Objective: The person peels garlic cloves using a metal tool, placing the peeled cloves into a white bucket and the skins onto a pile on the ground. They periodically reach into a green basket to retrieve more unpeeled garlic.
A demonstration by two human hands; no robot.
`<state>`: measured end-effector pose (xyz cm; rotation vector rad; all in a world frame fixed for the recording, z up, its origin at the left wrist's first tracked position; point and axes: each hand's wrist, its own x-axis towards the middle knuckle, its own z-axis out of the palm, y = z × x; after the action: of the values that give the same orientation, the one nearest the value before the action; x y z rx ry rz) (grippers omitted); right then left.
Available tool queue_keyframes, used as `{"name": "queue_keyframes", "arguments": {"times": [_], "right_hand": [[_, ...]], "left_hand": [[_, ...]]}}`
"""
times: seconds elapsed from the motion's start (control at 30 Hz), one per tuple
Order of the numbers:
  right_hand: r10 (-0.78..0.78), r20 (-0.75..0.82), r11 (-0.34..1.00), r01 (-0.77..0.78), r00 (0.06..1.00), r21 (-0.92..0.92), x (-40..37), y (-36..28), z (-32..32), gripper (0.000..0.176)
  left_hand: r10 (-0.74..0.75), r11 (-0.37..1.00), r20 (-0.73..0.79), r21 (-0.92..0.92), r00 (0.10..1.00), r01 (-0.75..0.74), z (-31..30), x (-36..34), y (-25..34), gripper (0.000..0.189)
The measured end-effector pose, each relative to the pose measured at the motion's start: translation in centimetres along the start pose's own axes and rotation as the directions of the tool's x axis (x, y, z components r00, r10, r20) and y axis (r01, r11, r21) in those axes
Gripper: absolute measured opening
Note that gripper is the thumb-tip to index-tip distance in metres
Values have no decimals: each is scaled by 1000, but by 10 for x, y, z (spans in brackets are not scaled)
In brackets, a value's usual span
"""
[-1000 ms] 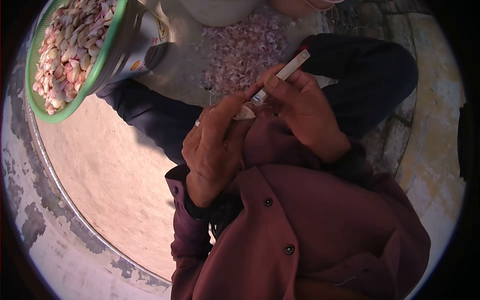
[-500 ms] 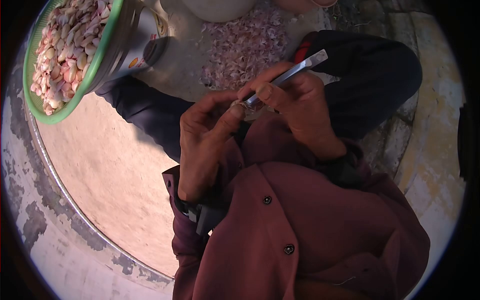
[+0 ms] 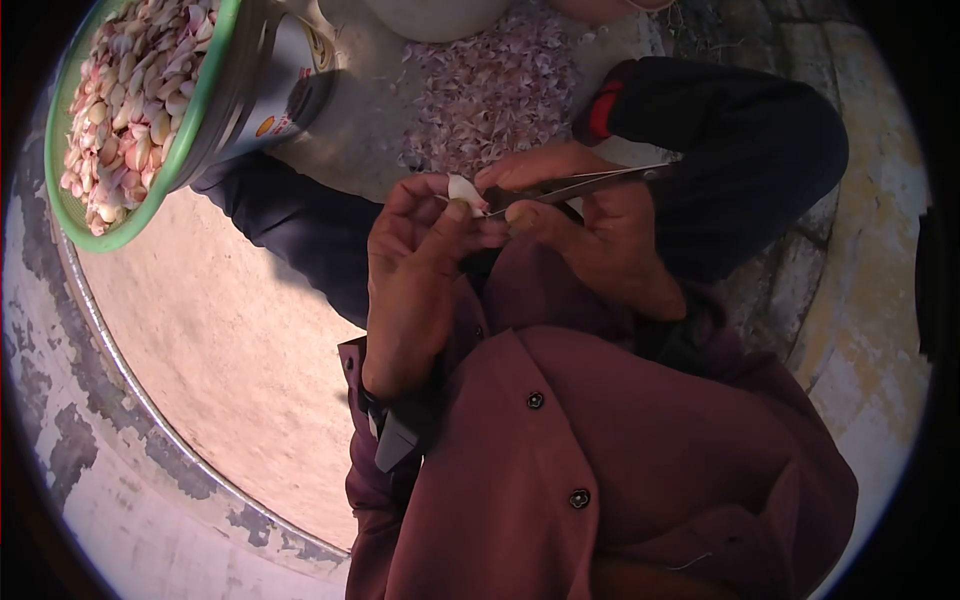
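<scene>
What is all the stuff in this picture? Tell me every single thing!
garlic clove: one, whitish, pinched in the left fingertips
knife: one, metal grey, its tip at the clove
bowl: one, green rim, top left, tilted
bowl cloves: many, pink and cream, filling the bowl
tin: one, grey with a printed label, beside the bowl
garlic skins: a heap, pale purple, on the ground at the top
tray: one, round, tan, on the left
pale vessel: one, only partly in view, top edge
shirt: one, maroon, buttoned
trousers: dark, legs folded
left hand: holds the clove
right hand: holds the knife
</scene>
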<state>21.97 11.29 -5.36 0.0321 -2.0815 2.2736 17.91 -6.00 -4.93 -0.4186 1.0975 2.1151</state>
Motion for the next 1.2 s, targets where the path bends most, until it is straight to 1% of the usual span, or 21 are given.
{"name": "queue_keyframes", "arguments": {"times": [0.07, 0.13, 0.2, 0.33, 0.4, 0.43, 0.47, 0.5, 0.53, 0.6, 0.63, 0.67, 0.7, 0.73, 0.8, 0.83, 0.9, 0.97, 1.03, 1.13, 1.2], "right_hand": [[6, -5, 1000, -6, 1000, -26, -3, 2, -1, 21], [10, -1, 999, -10, 1000, -52, -3, 1, 0, 21], [85, -51, 992, -80, 995, 99, -4, -3, 3, 17], [165, -44, 967, -152, 985, 206, -5, -3, -2, 15], [352, 6, 860, -326, 936, 393, -2, -2, -7, 17], [353, 6, 860, -327, 936, 393, -2, 2, -10, 17], [401, 11, 767, -343, 916, 542, -4, 10, -13, 17], [447, 25, 652, -345, 894, 675, -5, 16, -17, 18], [448, 27, 652, -347, 894, 674, -4, 20, -21, 18], [319, -206, 799, -146, 925, 584, -1, 25, -28, 17], [320, -207, 799, -146, 924, 584, 1, 25, -32, 17], [245, -310, 906, -103, 919, 411, 4, 24, -36, 16], [149, -393, 974, -66, 907, 218, 5, 23, -38, 16], [149, -392, 974, -67, 908, 217, 4, 22, -36, 16], [29, -224, 999, -37, 974, -34, -2, 16, -27, 15], [28, -226, 999, -37, 974, -35, -6, 10, -22, 15], [116, -12, 989, -114, 993, 95, -12, -2, -13, 17], [94, -58, 987, -85, 994, 135, -13, -2, -3, 16], [73, -105, 983, -54, 992, 174, -13, 0, 1, 15], [79, -146, 973, -45, 986, 225, -15, 2, 1, 15], [194, -96, 959, -168, 976, 228, -16, -3, -3, 17]], "left_hand": [[9, 1000, -9, 19, 1000, -8, 3, -1, 0, 17], [34, 997, 34, 67, 999, -37, 2, -2, 1, 15], [42, 993, 19, 107, 999, -44, 8, -6, 2, 15], [41, 986, 2, 163, 999, -41, 13, -10, 4, 15], [40, 992, 42, 120, 998, -45, 12, -12, 4, 15], [42, 996, 82, 76, 996, -48, 10, -12, 4, 16], [42, 996, 81, 76, 996, -48, 8, -12, 5, 16], [0, 999, 131, 36, 991, -4, 4, -11, 7, 15], [-39, 999, 181, -3, 983, 40, 1, -11, 8, 15], [-64, 998, 166, 28, 984, 60, -3, -10, 5, 15], [-93, 995, 154, 61, 984, 84, -5, -9, 5, 16], [-95, 994, 155, 61, 983, 86, -2, -9, 5, 16], [-82, 995, 60, 61, 995, 79, 4, -10, 4, 15], [-69, 996, -37, 62, 997, 71, 8, -10, 4, 14], [-55, 997, -49, 54, 997, 58, 10, -9, 4, 13], [-44, 998, -59, 46, 997, 46, 10, -8, 3, 13], [-6, 997, -55, 81, 998, 10, 11, -6, 2, 12], [33, 993, -55, 117, 998, -27, 12, -7, 1, 11], [37, 969, -51, 245, 998, -23, 14, -8, 2, 10], [52, 966, -39, 255, 998, -40, 15, -8, 1, 9], [37, 966, -42, 256, 998, -25, 21, -11, 2, 9]]}}
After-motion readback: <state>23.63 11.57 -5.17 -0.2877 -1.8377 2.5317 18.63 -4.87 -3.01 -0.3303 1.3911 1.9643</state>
